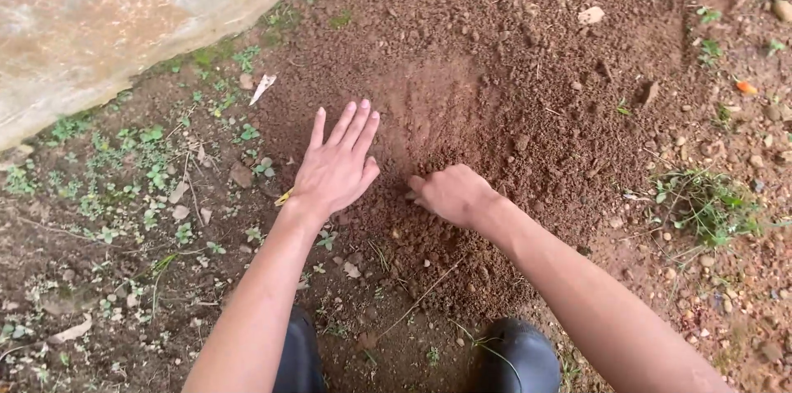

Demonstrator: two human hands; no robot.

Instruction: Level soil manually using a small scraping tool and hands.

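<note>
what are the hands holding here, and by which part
Nothing: the left hand lies flat, fingers spread, on the loose brown soil; the right hand presses curled into it.

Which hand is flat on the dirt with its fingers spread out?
The left hand. It lies palm down on the soil with fingers stretched out. The right hand is curled up, fingers tucked into the dirt.

Bare ground [511,47]: loose reddish-brown soil [462,104] mounded mid-frame, small stones [591,14] scattered right, dry leaves [262,86] and low green weeds [124,170] left, grass tuft [701,203] right, concrete slab [99,14] upper left.
</note>
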